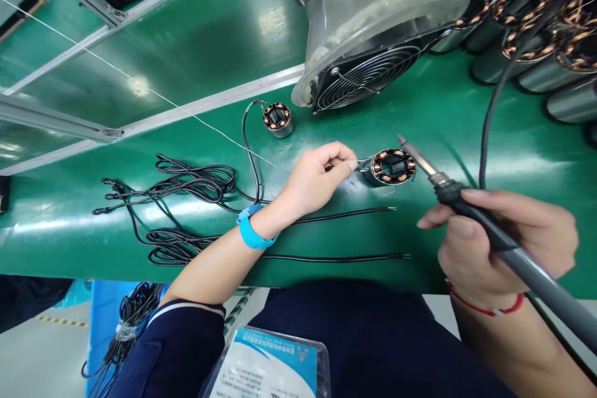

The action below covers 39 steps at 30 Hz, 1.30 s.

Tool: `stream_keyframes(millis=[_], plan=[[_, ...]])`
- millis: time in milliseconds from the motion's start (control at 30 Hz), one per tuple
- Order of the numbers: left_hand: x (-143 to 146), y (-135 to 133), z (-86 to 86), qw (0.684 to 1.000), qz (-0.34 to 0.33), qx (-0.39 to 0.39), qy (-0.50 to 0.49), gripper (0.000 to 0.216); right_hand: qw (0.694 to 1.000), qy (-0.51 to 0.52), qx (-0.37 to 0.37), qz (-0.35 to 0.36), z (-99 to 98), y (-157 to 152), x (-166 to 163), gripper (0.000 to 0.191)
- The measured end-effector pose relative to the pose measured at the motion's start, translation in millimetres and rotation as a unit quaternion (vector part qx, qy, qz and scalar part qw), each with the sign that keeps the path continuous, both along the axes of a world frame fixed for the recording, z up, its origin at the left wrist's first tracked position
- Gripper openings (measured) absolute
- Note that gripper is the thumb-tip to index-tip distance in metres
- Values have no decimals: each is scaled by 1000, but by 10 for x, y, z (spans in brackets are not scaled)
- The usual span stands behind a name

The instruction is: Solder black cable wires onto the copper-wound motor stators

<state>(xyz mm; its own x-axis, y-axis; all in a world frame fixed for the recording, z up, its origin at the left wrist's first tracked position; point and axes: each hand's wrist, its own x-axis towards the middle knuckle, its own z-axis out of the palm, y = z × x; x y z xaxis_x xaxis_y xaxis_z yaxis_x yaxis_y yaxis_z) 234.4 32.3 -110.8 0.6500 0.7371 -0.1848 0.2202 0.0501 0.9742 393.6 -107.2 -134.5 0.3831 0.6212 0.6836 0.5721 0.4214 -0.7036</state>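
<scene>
My left hand (321, 177) pinches the end of a black cable, and a thin strand of solder wire (219, 132) runs up to the same fingers. Stripped leads poke out past the fingertips beside a motor stator (390, 168) with copper windings, which stands upright on the green bench. Wrapped around the grip of a soldering iron (422, 158), my right hand (504, 236) holds its tip just above the stator's right side, apart from it. A second stator (278, 120) stands farther back with a black cable at its top.
Coiled black cables (191, 180) lie at left, and two cable ends (345, 258) stretch across the front. A fume extraction hood (373, 43) with a fan grille overhangs the back. Several stators (532, 43) crowd the right rear. A blue bin (107, 311) sits below the bench at left.
</scene>
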Motion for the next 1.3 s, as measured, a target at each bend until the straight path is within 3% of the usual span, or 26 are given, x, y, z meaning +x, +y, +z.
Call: stream_keyframes(millis=[333, 867, 1067, 1300], plan=[[-17, -16, -51, 996, -8, 88, -6, 11, 999, -9, -39, -19, -81, -119, -29, 28], [-3, 5, -39, 995, -6, 99, 6, 12, 996, -5, -85, -19, -103, -125, -56, 23], [-14, 10, -54, 995, -10, 103, -9, 12, 999, -29, -23, 17, -61, -51, -48, 35], [-6, 10, -35, 994, -8, 104, 7, 11, 998, -27, -52, 4, -43, -39, -64, 30]])
